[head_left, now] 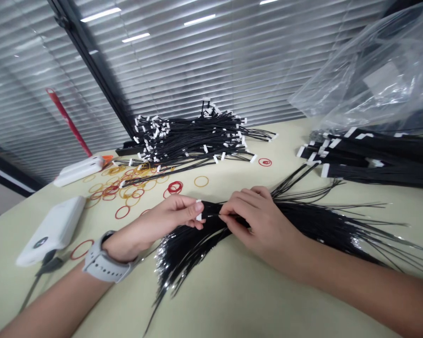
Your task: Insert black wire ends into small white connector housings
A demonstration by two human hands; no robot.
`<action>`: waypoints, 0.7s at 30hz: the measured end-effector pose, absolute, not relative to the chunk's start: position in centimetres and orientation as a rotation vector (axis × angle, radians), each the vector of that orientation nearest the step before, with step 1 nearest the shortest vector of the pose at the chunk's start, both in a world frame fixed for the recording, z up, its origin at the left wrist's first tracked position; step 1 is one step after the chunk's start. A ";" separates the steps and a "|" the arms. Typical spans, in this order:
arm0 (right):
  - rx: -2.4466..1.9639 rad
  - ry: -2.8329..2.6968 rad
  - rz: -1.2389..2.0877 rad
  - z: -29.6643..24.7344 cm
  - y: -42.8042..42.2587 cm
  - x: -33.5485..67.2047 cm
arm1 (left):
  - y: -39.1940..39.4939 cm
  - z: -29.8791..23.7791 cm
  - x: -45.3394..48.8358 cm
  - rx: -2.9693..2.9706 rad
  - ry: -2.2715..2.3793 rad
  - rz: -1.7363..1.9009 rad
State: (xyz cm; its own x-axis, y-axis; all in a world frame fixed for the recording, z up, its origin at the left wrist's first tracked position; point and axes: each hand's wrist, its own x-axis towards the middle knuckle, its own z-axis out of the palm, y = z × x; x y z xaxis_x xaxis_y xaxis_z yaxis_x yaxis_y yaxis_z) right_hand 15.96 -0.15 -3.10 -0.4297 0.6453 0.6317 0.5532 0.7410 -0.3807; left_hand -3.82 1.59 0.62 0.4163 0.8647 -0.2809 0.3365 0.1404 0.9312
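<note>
A small white connector [199,211] is pinched between the thumb and fingers of my left hand [179,211]. Just right of it, my right hand [252,216] pinches a thin black wire with thumb and forefinger; the wire's tip is too small to make out. Beneath both hands lies a large bundle of loose black wires [317,225] with shiny metal ends, fanned out to the lower left and to the right. My left wrist wears a grey watch band [107,263].
Behind lies a pile of black cables with white connectors [197,136]. More bundled cables [380,159] and a clear plastic bag [380,80] are at right. Red and yellow rubber bands [116,188] are scattered at left, near a white power bank [54,230] and a white box-shaped device [79,170].
</note>
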 end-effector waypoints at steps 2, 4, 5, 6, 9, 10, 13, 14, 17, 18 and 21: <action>-0.884 -2.128 0.149 -3.1 -0.2 15.9 | 1.5 0.7 -3.6 1.470 1.148 0.535; -0.875 -2.119 0.147 -3.1 -0.2 15.8 | 1.3 0.7 -3.5 1.482 1.145 0.544; -0.872 -2.115 0.145 -3.2 -0.2 15.8 | 1.2 0.7 -3.4 1.488 1.146 0.544; -0.870 -2.111 0.144 -3.2 -0.2 15.8 | 1.2 0.8 -3.3 1.495 1.150 0.545; -0.874 -2.109 0.153 -3.2 -0.4 15.7 | 0.9 1.0 -2.9 1.507 1.173 0.548; -0.878 -2.107 0.157 -3.2 -0.5 15.6 | 0.7 1.1 -2.8 1.505 1.181 0.552; -0.918 -2.078 0.175 -3.1 -0.8 15.5 | 0.5 1.1 -2.6 1.479 1.193 0.580; -0.934 -2.064 0.186 -3.0 -0.9 15.5 | 0.4 1.1 -2.5 1.461 1.188 0.594; -0.963 -2.042 0.237 -2.9 -1.0 15.4 | 0.4 1.0 -2.5 1.396 1.154 0.625; -0.971 -2.041 0.259 -2.9 -1.0 15.4 | 0.4 0.9 -2.5 1.377 1.146 0.629; -1.014 -2.003 0.327 -2.9 -0.9 15.5 | 0.6 0.9 -2.5 1.340 1.143 0.628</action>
State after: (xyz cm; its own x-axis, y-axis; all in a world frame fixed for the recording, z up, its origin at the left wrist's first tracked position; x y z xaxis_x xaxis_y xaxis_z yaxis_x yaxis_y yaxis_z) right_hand 15.47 -0.92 -2.86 -0.3141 0.7585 0.5709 0.5378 0.6377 -0.5514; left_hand -2.53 0.56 0.89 0.3701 0.8882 -0.2724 0.2457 0.1892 0.9507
